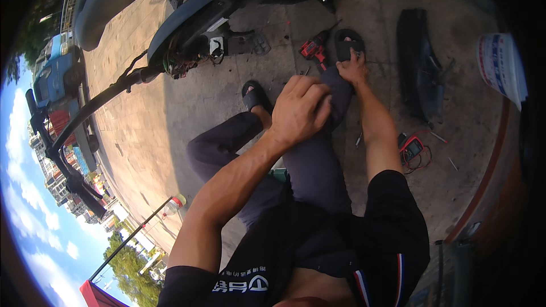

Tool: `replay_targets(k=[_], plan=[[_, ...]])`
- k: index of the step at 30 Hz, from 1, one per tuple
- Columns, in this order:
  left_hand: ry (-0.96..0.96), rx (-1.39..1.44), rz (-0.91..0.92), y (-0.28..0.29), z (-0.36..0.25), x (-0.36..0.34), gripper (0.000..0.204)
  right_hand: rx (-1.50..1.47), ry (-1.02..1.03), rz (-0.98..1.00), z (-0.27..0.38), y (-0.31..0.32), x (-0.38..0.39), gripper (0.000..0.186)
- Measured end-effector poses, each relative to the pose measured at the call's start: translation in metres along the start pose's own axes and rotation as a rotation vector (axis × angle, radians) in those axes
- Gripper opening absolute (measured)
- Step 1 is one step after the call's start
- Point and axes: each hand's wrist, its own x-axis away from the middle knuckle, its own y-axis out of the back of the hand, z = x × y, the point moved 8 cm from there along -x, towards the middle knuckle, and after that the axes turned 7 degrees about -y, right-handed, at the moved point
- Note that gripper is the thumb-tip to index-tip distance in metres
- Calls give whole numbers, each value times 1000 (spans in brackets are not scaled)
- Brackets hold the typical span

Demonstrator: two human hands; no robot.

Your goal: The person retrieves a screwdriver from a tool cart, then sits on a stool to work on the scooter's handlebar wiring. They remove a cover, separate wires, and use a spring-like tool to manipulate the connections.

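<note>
My left hand point(298, 108) hovers or rests over my bent right leg, its fingers curled down. Its palm faces away, so anything inside it is hidden. Farther off, my right hand point(354, 69) is at the lower end of the dark trouser leg point(336, 94), just above the black sandal point(348, 45). Its fingers appear closed on the cloth, with one finger reaching toward the sandal. Left of that foot lies a red and black cordless drill point(314, 49). To the far left stands an electric bike point(182, 28) with loose wires point(181, 63) exposed on its frame.
A black curved plastic panel point(414, 62) lies on the paving at right. Nearer are a red multimeter point(412, 149) with coiled leads and a few thin tools. A white bucket point(500, 62) stands at the right edge. A blue truck point(51, 85) is parked beyond the handlebar point(71, 179).
</note>
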Motion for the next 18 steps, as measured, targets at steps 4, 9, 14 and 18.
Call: replay_targets(k=[4,9,14,18], plan=[[0,-1,-1,0,1,0,20,-7,-37,-5,-4,-7,0,93],[13,7,28,-2,1,-1,20,-60,-67,37,-9,-3,-7,92],[-1,12,21,-3,-4,-3,21,-67,-109,111,-16,10,-30,94],[3,13,30,-4,-4,-6,22,9,-149,210,-15,11,-33,94]])
